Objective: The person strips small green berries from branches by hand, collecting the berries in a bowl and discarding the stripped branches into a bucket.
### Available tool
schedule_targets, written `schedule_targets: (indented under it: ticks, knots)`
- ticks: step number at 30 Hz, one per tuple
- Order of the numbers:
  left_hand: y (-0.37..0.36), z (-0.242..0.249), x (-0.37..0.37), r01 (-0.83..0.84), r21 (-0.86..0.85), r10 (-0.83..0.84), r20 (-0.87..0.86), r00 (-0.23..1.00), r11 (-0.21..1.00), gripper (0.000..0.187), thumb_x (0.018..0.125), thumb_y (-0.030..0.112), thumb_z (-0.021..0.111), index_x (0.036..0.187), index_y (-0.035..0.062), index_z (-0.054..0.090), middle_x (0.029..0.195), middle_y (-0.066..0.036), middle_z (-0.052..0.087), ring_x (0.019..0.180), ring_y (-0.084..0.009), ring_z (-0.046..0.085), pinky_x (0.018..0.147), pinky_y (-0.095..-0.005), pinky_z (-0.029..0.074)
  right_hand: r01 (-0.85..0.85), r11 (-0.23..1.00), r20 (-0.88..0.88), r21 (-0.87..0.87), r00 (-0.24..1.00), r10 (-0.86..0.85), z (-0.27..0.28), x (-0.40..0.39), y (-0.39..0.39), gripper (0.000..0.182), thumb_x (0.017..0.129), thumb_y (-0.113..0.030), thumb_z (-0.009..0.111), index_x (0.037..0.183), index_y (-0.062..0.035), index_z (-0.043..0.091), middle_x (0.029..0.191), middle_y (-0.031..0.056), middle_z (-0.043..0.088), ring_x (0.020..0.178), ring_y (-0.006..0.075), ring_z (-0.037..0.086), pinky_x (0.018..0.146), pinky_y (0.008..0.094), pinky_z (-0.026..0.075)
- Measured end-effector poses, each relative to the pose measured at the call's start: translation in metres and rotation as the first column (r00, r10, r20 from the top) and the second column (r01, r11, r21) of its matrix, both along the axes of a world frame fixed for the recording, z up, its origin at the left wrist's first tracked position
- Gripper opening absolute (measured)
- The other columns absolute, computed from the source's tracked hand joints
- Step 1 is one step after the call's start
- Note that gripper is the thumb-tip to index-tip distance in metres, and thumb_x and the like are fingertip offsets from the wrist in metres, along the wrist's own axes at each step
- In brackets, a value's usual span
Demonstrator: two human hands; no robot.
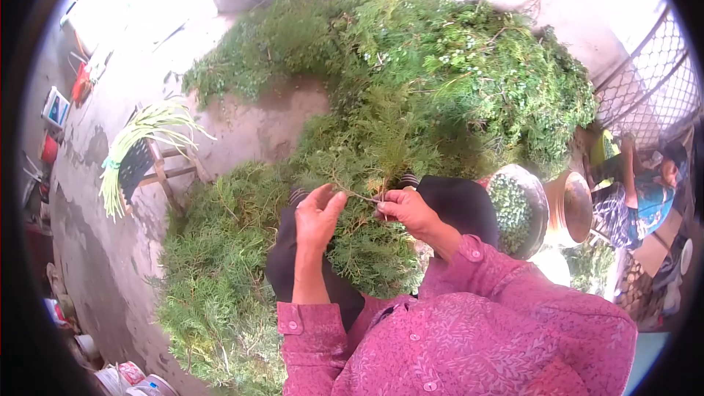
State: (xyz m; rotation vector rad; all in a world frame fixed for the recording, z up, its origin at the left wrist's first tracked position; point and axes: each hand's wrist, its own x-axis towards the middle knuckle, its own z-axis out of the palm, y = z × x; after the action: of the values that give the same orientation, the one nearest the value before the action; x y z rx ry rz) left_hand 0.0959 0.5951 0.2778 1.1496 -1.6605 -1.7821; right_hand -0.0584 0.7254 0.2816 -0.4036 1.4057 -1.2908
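Between my thumb and fingers, my right hand (411,210) pinches a thin bare twig (359,194) that reaches toward the left. My left hand (318,218) is by the twig's other end, its fingers bent and drawn together; whatever may be in them is too small to make out. Cut evergreen branches (374,249) with flat, scaly leaves lie beneath both hands and between my knees. To the right of my knee, a round basin (543,214) holds many small green pieces.
More branches (469,59) form a large heap ahead. At left, a small wooden stool (165,174) carries a tied bunch of long green stalks (150,121). Right of the basin stand a tan pot (570,209), a seated person (649,194) and a wire mesh panel (656,66).
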Motion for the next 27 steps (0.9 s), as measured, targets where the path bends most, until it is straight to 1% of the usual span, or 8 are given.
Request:
schedule_targets:
  ticks: [4, 5, 10, 12, 16, 21, 24, 27]
  knots:
    - [0.053, 0.038, -0.016, 0.099, 0.198, -0.068, -0.158, 0.985, 0.975, 0.075, 0.073, 0.022, 0.072, 0.132, -0.0016, 0.031, 0.120, -0.025, 0.046, 0.104, -0.0252, 0.052, 0.081, -0.0295, 0.045, -0.160, 0.987, -0.500, 0.015, 0.854, 0.145, 0.028, 0.020, 0.040, 0.015, 0.079, -0.013, 0.057, 0.085, 0.0004, 0.058, 0.067, 0.0051, 0.060, 0.063, 0.0128, 0.056, 0.059, 0.0252, 0.045]
    - [0.062, 0.042, -0.020, 0.125, 0.255, -0.068, -0.220, 0.973, 0.959, 0.071, 0.074, 0.024, 0.071, 0.130, 0.0004, 0.034, 0.118, -0.019, 0.049, 0.101, -0.0216, 0.052, 0.079, -0.0301, 0.046, -0.197, 0.980, -0.685, 0.041, 0.708, 0.171, 0.037, 0.026, 0.049, 0.016, 0.075, -0.016, 0.058, 0.083, -0.0017, 0.057, 0.067, 0.0117, 0.059, 0.063, 0.0221, 0.058, 0.060, 0.0335, 0.046]
    - [0.093, 0.052, -0.025, 0.175, 0.267, -0.108, -0.247, 0.963, 0.948, 0.060, 0.076, 0.019, 0.070, 0.126, 0.0055, 0.041, 0.107, -0.005, 0.054, 0.093, -0.0148, 0.054, 0.067, -0.0274, 0.047, -0.291, 0.955, -0.946, -0.063, 0.322, 0.035, 0.053, 0.050, 0.084, 0.017, 0.070, -0.016, 0.058, 0.081, -0.0031, 0.055, 0.066, 0.0173, 0.057, 0.068, 0.0355, 0.057, 0.063, 0.0464, 0.044]
    - [0.107, 0.060, -0.029, 0.095, 0.331, -0.026, -0.207, 0.978, 0.939, 0.056, 0.076, 0.017, 0.069, 0.124, 0.0029, 0.044, 0.112, -0.005, 0.054, 0.097, -0.0141, 0.050, 0.081, -0.0272, 0.042, -0.314, 0.949, -0.978, 0.041, 0.183, 0.102, 0.064, 0.055, 0.094, 0.019, 0.071, -0.017, 0.058, 0.084, -0.0029, 0.055, 0.067, 0.0167, 0.057, 0.067, 0.0351, 0.056, 0.063, 0.0457, 0.044]
    - [0.118, 0.047, -0.021, -0.150, 0.213, 0.196, -0.213, 0.957, 0.965, 0.035, 0.080, 0.003, 0.060, 0.114, 0.0042, 0.051, 0.101, -0.005, 0.057, 0.086, -0.0158, 0.056, 0.069, -0.0295, 0.049, -0.347, 0.938, -0.979, 0.009, 0.186, 0.078, 0.055, 0.058, 0.102, 0.021, 0.070, -0.019, 0.059, 0.082, -0.0020, 0.056, 0.068, 0.0145, 0.059, 0.068, 0.0346, 0.057, 0.064, 0.0455, 0.045]
    - [0.123, 0.064, 0.012, -0.053, 0.052, 0.067, -0.313, 0.947, 0.997, 0.028, 0.084, 0.005, 0.053, 0.112, 0.0007, 0.051, 0.105, -0.007, 0.059, 0.092, -0.0157, 0.054, 0.080, -0.0290, 0.044, -0.351, 0.923, -0.820, -0.157, 0.568, 0.077, 0.072, 0.019, 0.124, 0.031, 0.073, -0.031, 0.061, 0.086, -0.0027, 0.061, 0.075, 0.0158, 0.062, 0.074, 0.0321, 0.060, 0.066, 0.0402, 0.047]
    - [0.131, 0.089, 0.027, 0.047, 0.165, 0.027, -0.416, 0.909, 0.985, 0.027, 0.085, 0.003, 0.052, 0.112, 0.0007, 0.051, 0.098, -0.010, 0.061, 0.088, -0.0196, 0.058, 0.078, -0.0326, 0.048, -0.219, 0.970, -0.732, -0.106, 0.677, 0.073, 0.092, -0.015, 0.134, 0.033, 0.076, -0.020, 0.065, 0.101, 0.0013, 0.059, 0.089, 0.0143, 0.064, 0.078, 0.0164, 0.061, 0.072, 0.0278, 0.049]
    - [0.136, 0.097, 0.033, 0.030, 0.347, 0.128, -0.422, 0.897, 0.938, 0.027, 0.085, 0.004, 0.051, 0.111, 0.0005, 0.051, 0.096, -0.015, 0.061, 0.086, -0.0232, 0.060, 0.076, -0.0355, 0.051, -0.070, 0.963, -0.556, -0.261, 0.826, -0.091, 0.100, -0.029, 0.133, 0.035, 0.076, -0.016, 0.068, 0.104, 0.0012, 0.058, 0.090, 0.0102, 0.063, 0.082, 0.0144, 0.059, 0.073, 0.0263, 0.048]
